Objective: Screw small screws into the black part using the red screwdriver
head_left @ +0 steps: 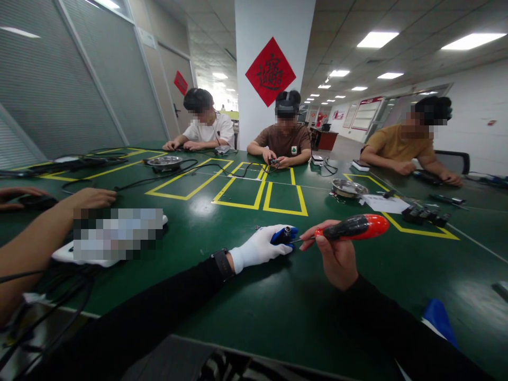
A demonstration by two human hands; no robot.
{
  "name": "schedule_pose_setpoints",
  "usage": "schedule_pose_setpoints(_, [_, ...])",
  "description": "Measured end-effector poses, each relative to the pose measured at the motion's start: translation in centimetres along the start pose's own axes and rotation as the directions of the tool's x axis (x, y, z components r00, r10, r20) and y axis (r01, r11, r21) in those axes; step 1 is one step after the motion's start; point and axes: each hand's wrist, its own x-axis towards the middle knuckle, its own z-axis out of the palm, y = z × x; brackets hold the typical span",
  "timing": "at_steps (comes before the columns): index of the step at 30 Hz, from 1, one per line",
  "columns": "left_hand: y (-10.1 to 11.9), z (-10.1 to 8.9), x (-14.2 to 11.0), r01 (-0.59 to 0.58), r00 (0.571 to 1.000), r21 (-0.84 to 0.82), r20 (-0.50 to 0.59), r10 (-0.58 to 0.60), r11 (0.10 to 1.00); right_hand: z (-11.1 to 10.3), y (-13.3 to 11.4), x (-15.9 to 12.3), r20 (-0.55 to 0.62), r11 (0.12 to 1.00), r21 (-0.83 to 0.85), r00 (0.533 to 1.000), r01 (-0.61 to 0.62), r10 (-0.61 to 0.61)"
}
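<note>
My left hand (264, 246), in a white glove with blue palm and fingers, is closed around a small dark part (284, 236) with a shiny round metal end pointing up. What kind of part it is, I cannot make out. In my bare right hand (337, 256) is a screwdriver (357, 227) with a red and black handle, lying almost level. Its thin shaft points left past my fingertips and reaches the dark part in the glove. Whether the tip sits in a screw is hidden.
A white box (109, 241) with cables lies at left, beside a co-worker's arm (43, 238). Metal bowls (348, 188) (164, 162), a white paper (384, 203) and several black parts (424, 214) rest on the green table (222, 328). Three people sit opposite. A blue and white glove (440, 320) lies at right.
</note>
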Motion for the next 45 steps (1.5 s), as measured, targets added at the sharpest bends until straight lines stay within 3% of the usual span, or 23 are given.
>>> schedule_pose_setpoints(6, [0.5,0.2,-0.2,0.053,0.999,0.030,-0.007,-0.053,0.998,0.3,-1.1,0.4,-0.125,0.993,-0.027,0.986,-0.112,0.108])
schedule_pose_setpoints(8, [0.5,0.3,-0.2,0.068,0.998,0.027,-0.019,-0.067,0.997,0.4,-1.6,0.9,-0.160,0.986,0.033,0.973,-0.164,0.167])
schedule_pose_setpoints(12, [0.6,0.4,-0.2,0.076,0.997,0.028,-0.021,-0.075,0.997,0.2,-1.9,1.6,-0.015,0.929,0.240,0.956,-0.282,0.294])
schedule_pose_setpoints(15, [0.5,0.2,-0.2,0.076,0.997,0.037,-0.006,-0.076,0.996,-0.1,-1.8,1.8,0.082,0.911,0.252,0.945,-0.326,0.316])
schedule_pose_setpoints(21, [0.6,0.1,-0.2,0.053,0.999,0.070,-0.007,-0.053,0.996,-0.4,-2.0,1.8,-0.041,0.973,0.081,0.974,-0.218,0.221])
schedule_pose_setpoints(27, [0.4,0.1,-0.2,0.014,1.000,0.082,0.003,-0.014,0.997,-0.5,-2.0,1.6,0.093,0.950,0.155,0.961,-0.272,0.260])
schedule_pose_setpoints(32, [-0.3,0.1,-0.1,-0.047,0.999,0.136,-0.017,0.050,0.990,-0.5,-1.8,1.4,0.053,0.968,0.038,0.968,-0.246,0.244])
schedule_pose_setpoints(35, [-0.9,0.1,0.0,-0.081,0.997,0.128,-0.006,0.083,0.988,-0.4,-1.4,1.3,0.044,0.972,0.060,0.973,-0.228,0.226])
schedule_pose_setpoints(45, [-0.4,0.1,0.0,-0.045,0.999,0.057,0.003,0.045,0.997,-0.4,-0.9,0.6,0.036,0.979,0.086,0.983,-0.182,0.180])
